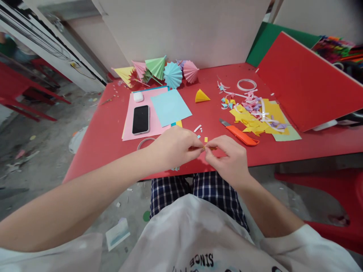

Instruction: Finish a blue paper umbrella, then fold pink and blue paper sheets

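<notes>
Slim brownish-yellow piece [204,147], probably of folded paper, is being held just above the near part of the red desk [93,139]. In the head view, the left hand [177,149] is pinching it between thumb and fingertips and the right hand [231,156] is pinching it alike, the two sets of fingertips almost meeting in one shared grip. Beyond the grip, a folded yellow paper wedge [202,96] is lying; to its right, an orange-handled box cutter [242,135] is resting near mostly yellow paper cuttings [248,120]. Beyond the grip to the left, a light-blue paper sheet [171,107] is overlapping pink sheets [129,126].

Judging by its slimness, the piece is likely handling as something feather-light, a little stiff along its length, hardly slippery, yet easily creased; its short ends are inviting a fingertip pinch, close to the middle, rather than a full clench.

Fingers are covering most of it, so its length, folds and exact material are escaping view. Left of the grip, a silvery ring [145,139] is disappearing behind the left forearm [113,175]. Far right of the grip, a propped red board [309,83] is running out of frame.
</notes>
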Demonstrator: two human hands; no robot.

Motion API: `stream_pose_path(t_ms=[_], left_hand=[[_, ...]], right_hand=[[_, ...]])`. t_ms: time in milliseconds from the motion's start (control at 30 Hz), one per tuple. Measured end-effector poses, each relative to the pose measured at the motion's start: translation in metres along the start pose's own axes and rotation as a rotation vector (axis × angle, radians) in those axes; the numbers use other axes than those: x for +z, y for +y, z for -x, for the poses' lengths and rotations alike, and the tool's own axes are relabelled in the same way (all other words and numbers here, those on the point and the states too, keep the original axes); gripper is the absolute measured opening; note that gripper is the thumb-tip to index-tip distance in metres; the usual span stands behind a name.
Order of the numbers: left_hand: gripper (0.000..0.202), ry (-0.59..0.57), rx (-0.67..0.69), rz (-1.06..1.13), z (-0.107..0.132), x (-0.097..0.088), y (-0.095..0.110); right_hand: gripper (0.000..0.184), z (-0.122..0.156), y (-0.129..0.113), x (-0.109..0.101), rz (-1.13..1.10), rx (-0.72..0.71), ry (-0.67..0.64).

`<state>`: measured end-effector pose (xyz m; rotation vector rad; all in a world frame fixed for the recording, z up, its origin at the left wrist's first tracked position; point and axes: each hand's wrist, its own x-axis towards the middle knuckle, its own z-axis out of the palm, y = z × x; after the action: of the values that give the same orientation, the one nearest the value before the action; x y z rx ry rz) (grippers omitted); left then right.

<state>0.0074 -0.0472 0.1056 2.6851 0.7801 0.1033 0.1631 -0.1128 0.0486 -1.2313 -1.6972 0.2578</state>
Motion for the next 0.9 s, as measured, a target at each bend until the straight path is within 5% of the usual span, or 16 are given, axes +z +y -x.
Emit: stream_pose_path(t_ms=[333, 533, 700, 900], left_hand=[[0.032, 0.041, -0.073, 0.129, 0.0, 0.001, 0.005], [0.02, 0.06, -0.09, 0.261, 0.007, 0.0, 0.002], [0.013, 0.147, -0.139, 0.412, 0.015, -0.008, 0.004], [0.007, 0.318, -0.175, 0.487, 0.025, -0.005, 0.006]], right_hand=[[0.011, 0.005, 0.0, 0.009, -0.077, 0.157, 0.098], [0.011, -0.004, 0.006, -0.001, -0.068, 0.079, 0.116], [0.019, -0.01, 0.029, -0.01, 0.072, 0.044, 0.187], [0.021, -0.011, 0.072, 0.003, 0.169, 0.048, 0.15]])
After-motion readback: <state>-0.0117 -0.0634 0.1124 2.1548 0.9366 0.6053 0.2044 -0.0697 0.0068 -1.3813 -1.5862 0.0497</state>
